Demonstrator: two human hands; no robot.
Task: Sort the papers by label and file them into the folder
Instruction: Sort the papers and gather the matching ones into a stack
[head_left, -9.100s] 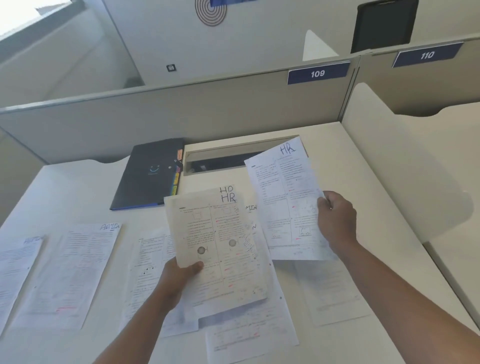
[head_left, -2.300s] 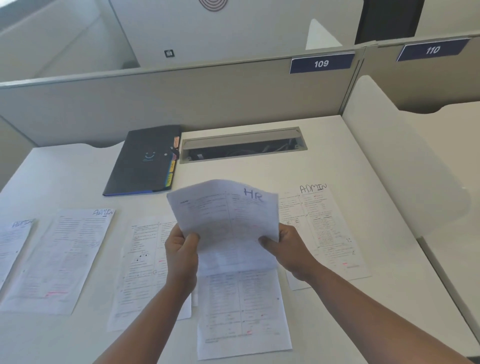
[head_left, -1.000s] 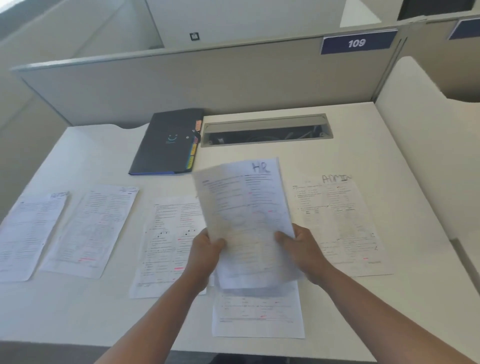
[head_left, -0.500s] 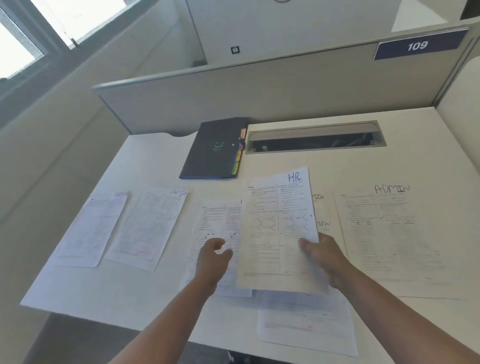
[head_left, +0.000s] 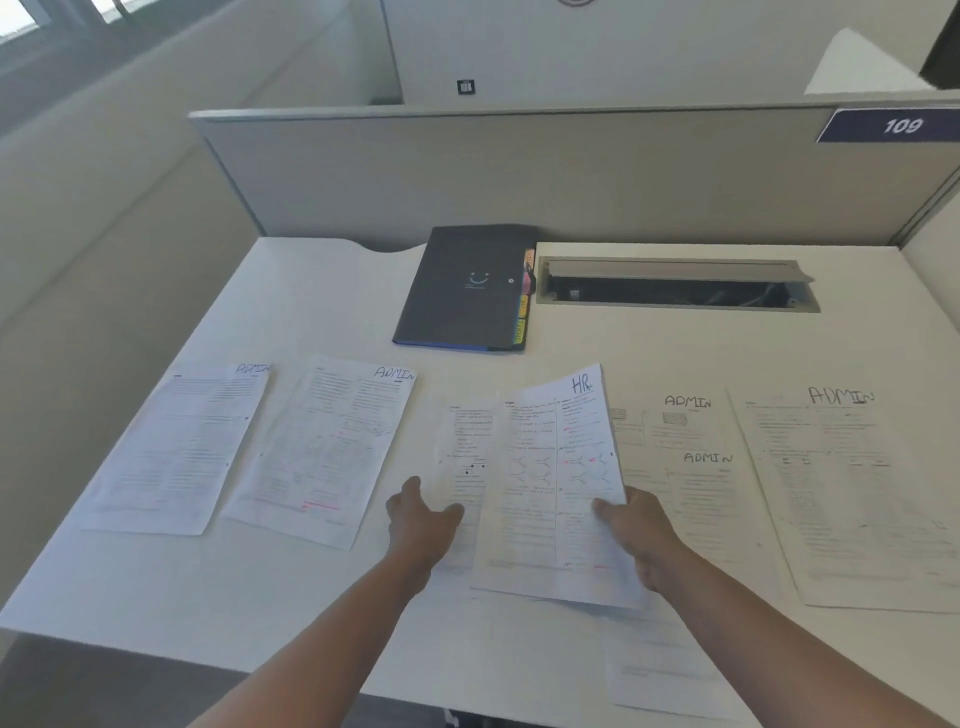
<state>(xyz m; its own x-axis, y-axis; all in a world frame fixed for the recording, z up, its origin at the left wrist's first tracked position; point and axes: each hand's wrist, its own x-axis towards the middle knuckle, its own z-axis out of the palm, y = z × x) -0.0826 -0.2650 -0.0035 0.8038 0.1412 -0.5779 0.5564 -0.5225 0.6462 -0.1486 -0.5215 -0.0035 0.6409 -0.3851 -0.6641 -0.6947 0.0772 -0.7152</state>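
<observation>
Holding the HR sheet (head_left: 558, 483) by its right edge, my right hand (head_left: 636, 530) pinches it, thumb on top, the far end lifted and slightly curled off the worktop (head_left: 322, 291). My left hand (head_left: 418, 522) has loose fingers and holds nothing; it rests on the sheet (head_left: 462, 457) lying just left of the grip, partly under the HR one.

To do this well, I judge the HR sheet should go down in a spot of its own, clear of the ADMIN sheets. Two of those (head_left: 685, 452) overlap just right of the grip and another (head_left: 852, 493) lies further right; two more (head_left: 182, 447) (head_left: 327, 447) lie well to the left. The free hand should steady the sheet below so it does not drag.

The paper is thin, white, printed in two columns with red marks, and bends easily under its own weight. The folder (head_left: 467, 286) lies beyond the grip, shut: dark, matte and stiff-looking, with coloured tabs along its right edge.
</observation>
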